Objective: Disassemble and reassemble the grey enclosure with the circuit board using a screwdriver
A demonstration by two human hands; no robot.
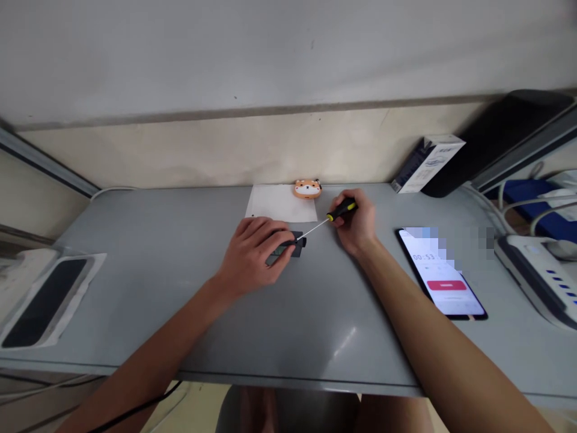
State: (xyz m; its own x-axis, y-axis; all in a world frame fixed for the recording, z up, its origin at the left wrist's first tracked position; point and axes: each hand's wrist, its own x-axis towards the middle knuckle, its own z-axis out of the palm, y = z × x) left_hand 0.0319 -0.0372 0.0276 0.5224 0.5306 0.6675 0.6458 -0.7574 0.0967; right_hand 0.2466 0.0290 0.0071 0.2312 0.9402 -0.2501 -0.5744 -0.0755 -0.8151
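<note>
Head view: left hand (255,252) clamps small dark part (293,243) flat; right hand (356,225) grips screwdriver (331,218), shaft slanting down-left, tip at the part's right edge.

A grey table (135,240) with a smooth, faintly glossy top stands against a pale wall (270,54). A grey band (252,113) runs across the wall, with cream below it down to the table's back edge. Light falls evenly from above and leaves a small bright glint (345,340) on the near part of the top. A grey rail (40,162) slants along the left side. At the far right another rail (532,150) slants up, with a dark panel (500,138) leaning under it. Below the front edge the floor (198,409) shows pale.
</note>
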